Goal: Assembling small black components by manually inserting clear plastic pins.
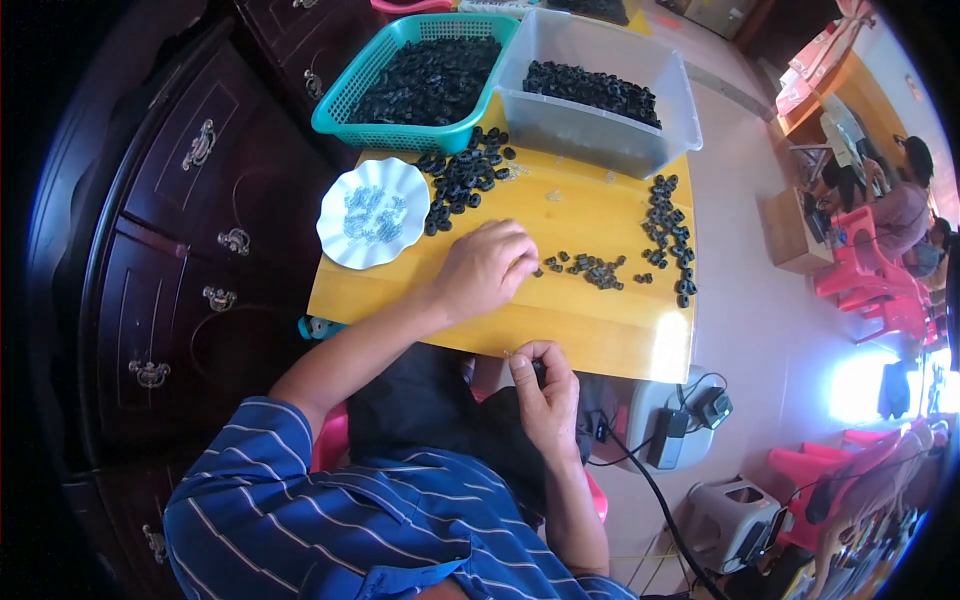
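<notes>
My left hand (487, 268) is over the yellow tabletop (400, 300), its fingers curled together beside a scatter of small dark plastic pieces (600, 272). What the fingertips hold, if anything, is hidden. At the table's front edge my right hand (547, 400) is closed in a pinch. A tiny pale bit shows at its thumb tip, and something dark sits behind the thumb; neither can be made out. Left of my left hand stands a white scalloped plate (338, 248) with small clear pieces (375, 215) on it. Black ring-like parts (465, 175) lie heaped beyond that hand.
A teal basket (400, 138) and a translucent bin (580, 140), both holding black parts, stand at the table's far side. More black parts (665, 225) line the right edge. Dark wooden cabinets (200, 250) flank the left. Cables and a grey stool (725, 520) are at right.
</notes>
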Demonstrator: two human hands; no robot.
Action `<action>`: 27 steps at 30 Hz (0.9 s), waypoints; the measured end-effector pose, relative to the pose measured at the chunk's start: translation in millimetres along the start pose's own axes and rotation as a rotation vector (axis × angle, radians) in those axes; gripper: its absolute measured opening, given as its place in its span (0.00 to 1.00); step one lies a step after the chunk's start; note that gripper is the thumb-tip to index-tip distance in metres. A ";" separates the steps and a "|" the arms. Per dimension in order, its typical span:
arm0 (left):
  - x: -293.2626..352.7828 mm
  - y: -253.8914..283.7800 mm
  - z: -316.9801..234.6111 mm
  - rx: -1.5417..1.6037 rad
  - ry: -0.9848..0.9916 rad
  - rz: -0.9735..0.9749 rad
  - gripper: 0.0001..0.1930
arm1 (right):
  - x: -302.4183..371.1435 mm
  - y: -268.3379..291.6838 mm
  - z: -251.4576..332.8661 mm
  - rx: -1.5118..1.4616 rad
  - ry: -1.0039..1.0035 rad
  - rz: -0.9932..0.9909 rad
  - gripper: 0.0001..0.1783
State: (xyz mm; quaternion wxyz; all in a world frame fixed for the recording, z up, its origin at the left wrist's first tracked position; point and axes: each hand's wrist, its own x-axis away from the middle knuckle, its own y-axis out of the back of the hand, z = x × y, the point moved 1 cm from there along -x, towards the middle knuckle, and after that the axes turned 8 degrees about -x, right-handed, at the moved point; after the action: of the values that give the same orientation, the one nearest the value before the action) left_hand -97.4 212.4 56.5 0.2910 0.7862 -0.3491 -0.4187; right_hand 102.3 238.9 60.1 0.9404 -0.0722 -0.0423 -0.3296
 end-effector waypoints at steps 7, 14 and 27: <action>-20.0 -20.6 16.7 -0.118 -0.096 0.046 0.04 | -2.2 6.3 -4.7 -0.382 -0.138 0.037 0.08; 9.1 30.1 -17.3 0.437 0.040 0.289 0.06 | -6.5 14.1 -13.1 -0.722 -0.236 0.045 0.07; 36.8 32.6 -42.5 0.484 0.019 0.350 0.03 | -6.3 10.1 -14.1 -0.819 -0.260 0.035 0.11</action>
State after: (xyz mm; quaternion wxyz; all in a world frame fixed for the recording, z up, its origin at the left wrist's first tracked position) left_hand -55.8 171.0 84.6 0.1661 0.7646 -0.5662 -0.2592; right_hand 104.2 248.2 44.3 0.8263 -0.4814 -0.0248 -0.2912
